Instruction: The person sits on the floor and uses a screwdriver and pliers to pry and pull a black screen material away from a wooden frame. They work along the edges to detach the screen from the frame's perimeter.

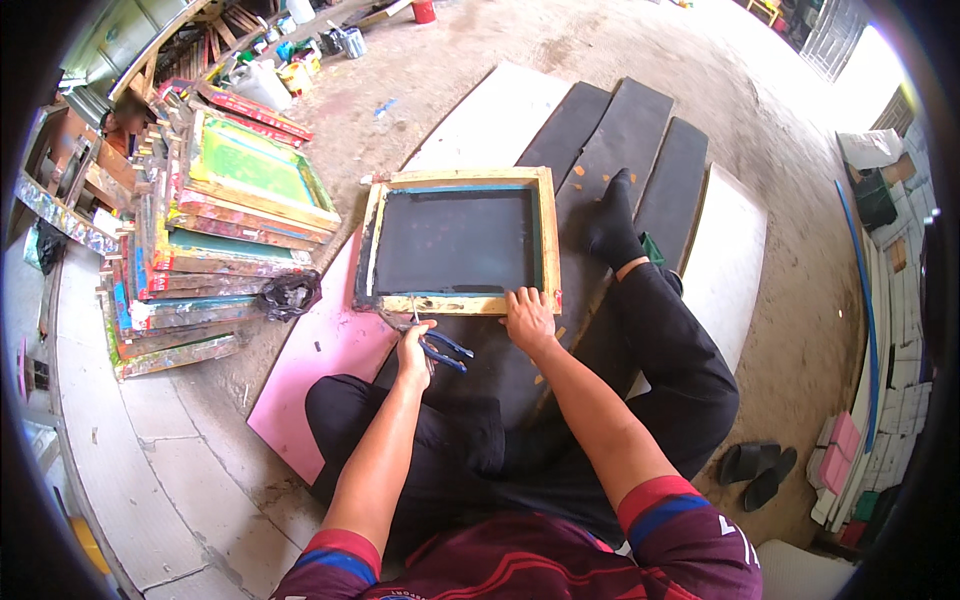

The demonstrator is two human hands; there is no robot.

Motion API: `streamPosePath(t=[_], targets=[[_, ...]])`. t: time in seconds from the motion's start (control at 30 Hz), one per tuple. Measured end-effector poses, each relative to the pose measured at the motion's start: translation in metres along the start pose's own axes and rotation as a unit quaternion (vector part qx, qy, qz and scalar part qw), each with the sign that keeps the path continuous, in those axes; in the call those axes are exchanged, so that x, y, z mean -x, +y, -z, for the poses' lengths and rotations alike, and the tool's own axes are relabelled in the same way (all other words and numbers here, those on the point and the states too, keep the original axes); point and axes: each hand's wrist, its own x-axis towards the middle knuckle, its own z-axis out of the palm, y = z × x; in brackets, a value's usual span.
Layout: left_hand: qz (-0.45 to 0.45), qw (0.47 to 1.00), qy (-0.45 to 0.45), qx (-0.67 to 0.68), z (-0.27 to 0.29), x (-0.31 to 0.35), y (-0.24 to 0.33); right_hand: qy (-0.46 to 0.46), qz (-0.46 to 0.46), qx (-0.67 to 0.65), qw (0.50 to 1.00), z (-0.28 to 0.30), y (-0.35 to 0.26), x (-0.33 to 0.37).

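A wooden-framed printing screen (550,230) with dark mesh lies in front of me, its wood stained with paint. My left hand (413,352) is closed around a pair of pliers (447,351) at the near edge of the frame, left of its middle. The blue handles stick out to the right of the hand, and a thin metal part points up toward the wood. My right hand (529,318) grips the near bar close to its right corner, with its fingers curled over the top.
Black padded boards (625,130), a white board (725,270) and a pink board (290,410) lie under and around my legs. Paint-stained frames (250,225) are stacked at left, beside a black plastic bag (291,295). Black sandals (755,465) rest at right. A person (120,130) is far left.
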Motion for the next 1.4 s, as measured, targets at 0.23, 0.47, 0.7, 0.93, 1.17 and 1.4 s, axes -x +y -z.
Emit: streamPosePath(t=[0.23,0.47,0.7,0.93,1.17,1.4], targets=[[0.002,1.000,0.016,-0.026,0.014,-0.011,-0.002,0.062,0.060,-0.012,0.996,0.004,-0.002,0.003],[0.016,1.000,0.007,0.004,0.017,0.003,0.003,0.089,0.065,-0.027,0.994,0.026,-0.013,0.027],[-0.016,1.000,-0.017,-0.005,0.017,0.013,0.003,0.090,0.066,-0.039,0.993,0.019,-0.007,0.031],[-0.072,0.995,-0.020,-0.068,0.011,0.008,0.012,0.098,0.010,-0.125,0.987,0.007,-0.003,0.033],[0.026,0.995,0.049,0.082,0.045,-0.022,-0.008,0.113,0.002,-0.115,0.987,0.030,0.003,0.055],[0.036,0.988,0.096,0.111,0.054,-0.024,-0.008,0.110,0.008,-0.062,0.992,0.020,0.009,0.071]])
